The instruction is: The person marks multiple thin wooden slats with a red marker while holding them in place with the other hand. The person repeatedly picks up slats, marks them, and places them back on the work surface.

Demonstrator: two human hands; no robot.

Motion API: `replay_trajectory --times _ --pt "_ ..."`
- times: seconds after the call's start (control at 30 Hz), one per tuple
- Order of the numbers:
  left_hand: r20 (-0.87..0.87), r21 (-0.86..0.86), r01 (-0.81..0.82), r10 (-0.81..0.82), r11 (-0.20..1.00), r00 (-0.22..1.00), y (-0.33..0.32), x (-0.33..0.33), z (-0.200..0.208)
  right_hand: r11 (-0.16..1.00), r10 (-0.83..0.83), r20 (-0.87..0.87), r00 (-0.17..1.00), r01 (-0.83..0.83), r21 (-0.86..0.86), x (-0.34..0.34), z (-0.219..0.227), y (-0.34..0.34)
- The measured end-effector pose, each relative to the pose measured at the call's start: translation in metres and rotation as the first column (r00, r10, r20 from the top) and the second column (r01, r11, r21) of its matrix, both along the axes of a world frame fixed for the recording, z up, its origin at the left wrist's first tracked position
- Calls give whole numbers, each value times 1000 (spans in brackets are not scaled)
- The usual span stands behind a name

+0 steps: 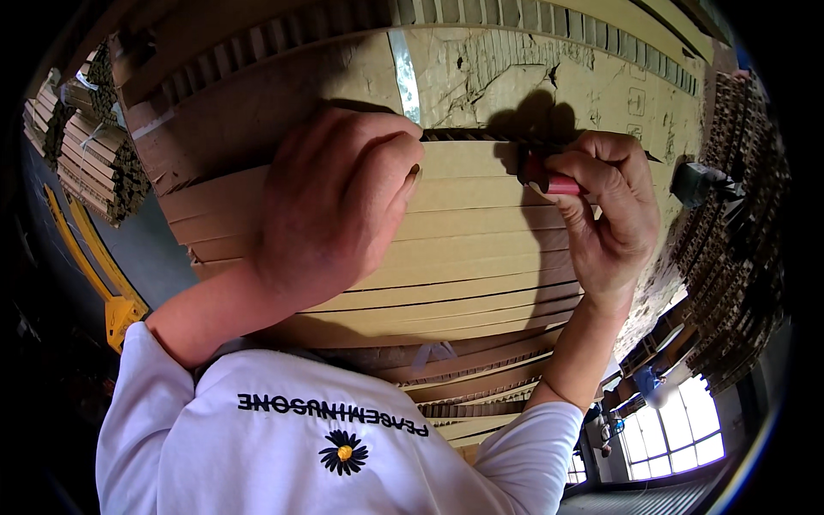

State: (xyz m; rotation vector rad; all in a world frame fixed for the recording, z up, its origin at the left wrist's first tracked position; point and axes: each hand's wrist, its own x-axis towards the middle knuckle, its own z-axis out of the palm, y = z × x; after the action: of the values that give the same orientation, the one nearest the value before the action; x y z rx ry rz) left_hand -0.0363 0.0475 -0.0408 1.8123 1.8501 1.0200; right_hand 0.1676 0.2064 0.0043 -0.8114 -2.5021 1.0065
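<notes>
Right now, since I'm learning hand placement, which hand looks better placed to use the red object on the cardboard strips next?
Probably the right hand: it grips the red object by the cardboard strips' upper edge. The left hand is curled farther left, away from that object.

Your tan cardboard strips (463,219) lie side by side; near their far edge is what seems a short red tool (563,184).

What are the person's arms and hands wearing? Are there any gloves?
No gloves! The left hand and right hand are bare, and I see no watch on either wrist. The left sleeve and right sleeve are plain, short and white. They belong to a white shirt with black lettering and a black-petalled flower with a yellow middle.
</notes>
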Motion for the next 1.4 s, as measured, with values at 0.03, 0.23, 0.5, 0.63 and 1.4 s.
replay_trajectory --times 0.03,0.23,0.5,0.63,1.4 --pt "2 1 -1 1 1000 1000 0 0 0 1000 1 10 1000 -1 -5 0 0 1" --pt "-1 1 4 -4 1000 1000 0 0 0 998 40 -10 999 -39 53 0 -2 5" --pt "-11 -12 24 -25 1000 1000 -1 -2 -1 998 31 -21 999 -30 47 2 -6 5" --pt "-9 -15 25 -25 1000 1000 -1 -1 -1 996 26 -13 1000 -25 83 2 -6 6" --pt "-22 -171 -4 1 985 1000 10 -2 16 788 -540 -573 617 132 -601 36 -16 15"
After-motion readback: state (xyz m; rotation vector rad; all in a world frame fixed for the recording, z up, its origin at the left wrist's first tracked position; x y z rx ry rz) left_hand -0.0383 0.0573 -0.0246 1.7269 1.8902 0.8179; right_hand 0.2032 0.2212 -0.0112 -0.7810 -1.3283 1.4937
